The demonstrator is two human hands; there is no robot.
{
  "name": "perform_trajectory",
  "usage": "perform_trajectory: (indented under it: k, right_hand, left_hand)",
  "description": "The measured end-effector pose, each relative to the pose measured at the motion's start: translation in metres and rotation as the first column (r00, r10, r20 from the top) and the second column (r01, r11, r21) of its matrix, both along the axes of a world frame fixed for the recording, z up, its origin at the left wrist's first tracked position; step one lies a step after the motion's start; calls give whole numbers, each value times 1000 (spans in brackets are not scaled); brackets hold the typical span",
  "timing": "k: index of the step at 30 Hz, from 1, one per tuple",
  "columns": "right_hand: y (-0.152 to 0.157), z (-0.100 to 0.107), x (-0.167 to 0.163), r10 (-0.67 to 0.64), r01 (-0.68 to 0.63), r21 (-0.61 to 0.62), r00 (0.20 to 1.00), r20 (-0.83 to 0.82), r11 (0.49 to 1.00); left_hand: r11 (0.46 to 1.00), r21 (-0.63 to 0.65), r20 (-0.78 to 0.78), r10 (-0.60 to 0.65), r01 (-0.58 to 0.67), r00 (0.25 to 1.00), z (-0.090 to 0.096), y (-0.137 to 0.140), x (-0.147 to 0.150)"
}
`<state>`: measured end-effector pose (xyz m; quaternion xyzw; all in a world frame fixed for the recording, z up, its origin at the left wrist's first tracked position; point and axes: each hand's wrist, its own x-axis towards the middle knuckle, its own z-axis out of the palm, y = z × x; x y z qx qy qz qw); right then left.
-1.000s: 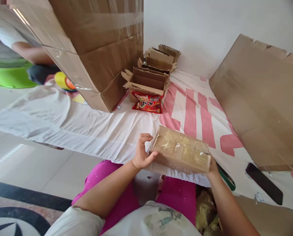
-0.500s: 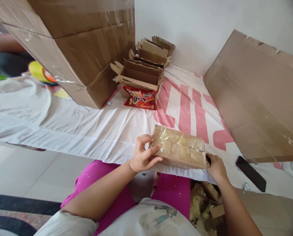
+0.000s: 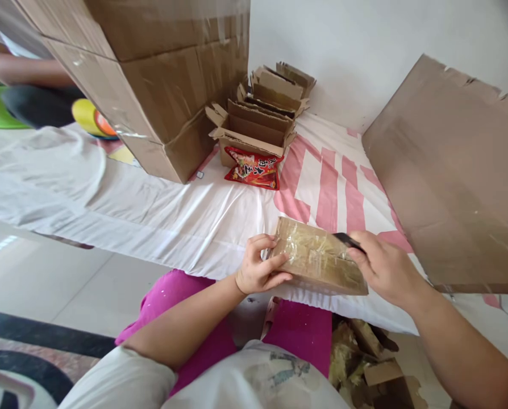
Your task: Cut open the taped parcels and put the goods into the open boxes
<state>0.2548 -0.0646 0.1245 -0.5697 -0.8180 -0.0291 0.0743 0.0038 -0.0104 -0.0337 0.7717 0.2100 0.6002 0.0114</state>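
Observation:
A small cardboard box, its top covered with clear, wrinkled tape, lies at the table's near edge. My left hand grips its left end, thumb on the near side and fingers over the top. In my right hand is a black box cutter, held above the right part of the box, its tip pointing left over the taped top. Whether the blade touches the tape I cannot tell. Beyond the box a red printed food packet leans on an open carton.
Several open cartons stand in a row behind the packet. A tall stack of cardboard boxes rises at left, near a yellow tape roll and another person's arm. A large cardboard sheet stands at right. Cardboard scraps lie below.
My right hand has come up from the box's right end to above its top, bringing the box cutter into fuller view. My left hand keeps its hold. The view has shifted slightly.

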Motion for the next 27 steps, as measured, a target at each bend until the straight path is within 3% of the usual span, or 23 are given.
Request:
perform_trajectory:
  k: [7,15,20,27]
  right_hand:
    - [48,10,-55,180,-107,-254,942,283,961]
    - [69,26,-82,371,-224,-407,868,330,886]
    - [67,28,-76,387,-189,-473,846,366,861]
    - [41,23,-29,309,-35,-517,835,455,855]
  left_hand:
    - [1000,-4,45,-27,27,999,-4,3,0]
    - [999,31,-54,33,-32,998,3,4,-3]
    - [997,58,-63,44,-40,997,2,5,-4]
    - [997,46,-62,58,-55,996,4,5,-4]
